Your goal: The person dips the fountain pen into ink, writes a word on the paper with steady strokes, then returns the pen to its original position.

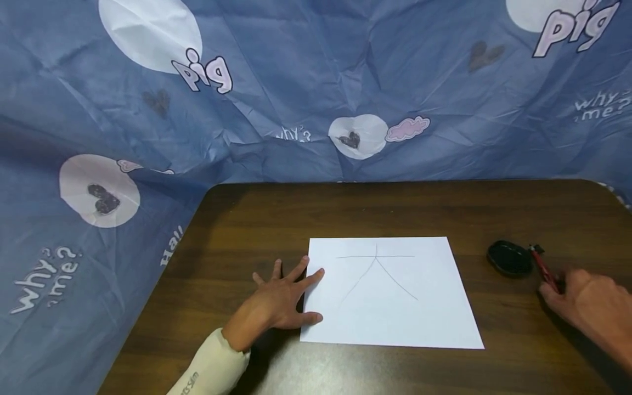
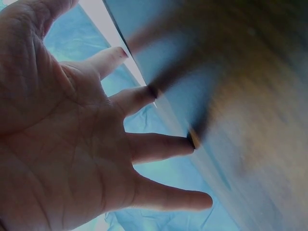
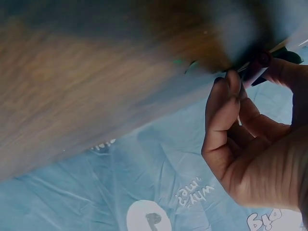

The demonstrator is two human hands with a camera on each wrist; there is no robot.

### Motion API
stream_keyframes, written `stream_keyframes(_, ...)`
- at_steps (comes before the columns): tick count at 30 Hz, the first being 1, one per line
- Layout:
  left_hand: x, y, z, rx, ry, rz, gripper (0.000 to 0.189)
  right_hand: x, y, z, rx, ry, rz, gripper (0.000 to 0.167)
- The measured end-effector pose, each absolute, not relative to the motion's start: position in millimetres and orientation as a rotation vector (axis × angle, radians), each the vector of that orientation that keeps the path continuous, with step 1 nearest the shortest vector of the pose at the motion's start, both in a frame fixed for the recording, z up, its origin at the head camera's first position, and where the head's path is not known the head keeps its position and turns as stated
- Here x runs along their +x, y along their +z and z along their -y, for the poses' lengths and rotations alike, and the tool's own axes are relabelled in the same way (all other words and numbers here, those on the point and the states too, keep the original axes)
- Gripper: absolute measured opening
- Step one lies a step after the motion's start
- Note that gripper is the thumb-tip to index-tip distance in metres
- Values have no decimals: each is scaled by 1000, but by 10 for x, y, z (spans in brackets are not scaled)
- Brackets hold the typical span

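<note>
A white sheet of paper lies on the table, with thin lines drawn on it: one across, one short upright and two slanting down and apart. My left hand rests at the paper's left edge, fingers spread, with thumb and index finger touching the sheet. In the left wrist view the palm of this left hand shows. On the right, my right hand pinches a slim red-handled tool with a black tip, perhaps a brush. Its tip is beside a small black oval dish. The right wrist view shows the tool's dark red end between thumb and fingers.
The brown wooden table has rounded far corners. Behind it and along the left hangs a wrinkled blue cloth printed with words, hearts and pale circles. The dish stands right of the paper.
</note>
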State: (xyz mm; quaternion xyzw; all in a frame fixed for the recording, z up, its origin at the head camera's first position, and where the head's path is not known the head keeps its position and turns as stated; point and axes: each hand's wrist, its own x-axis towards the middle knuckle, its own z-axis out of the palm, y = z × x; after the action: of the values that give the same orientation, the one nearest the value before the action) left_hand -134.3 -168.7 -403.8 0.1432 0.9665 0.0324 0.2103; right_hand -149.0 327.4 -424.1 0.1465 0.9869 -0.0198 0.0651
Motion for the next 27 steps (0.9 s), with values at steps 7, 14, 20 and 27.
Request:
stream_keyframes(7, -1337, -4014, 1710, 410, 111, -2678, 84, -1492, -4258, -3287, 407, -67, -3005, 41)
stream_keyframes(14, -1338, -4006, 1719, 426, 125, -2674, 84, -1490, -4266, -3279, 412, -70, -3011, 39)
stream_keyframes(20, -1345, -4024, 1718, 420, 120, -2670, 84, -1492, -4271, -3276, 417, -58, -3016, 40)
stream_keyframes(27, -1346, -4029, 1719, 417, 119, -2676, 84, -1497, -4282, -3280, 410, -37, -3055, 39)
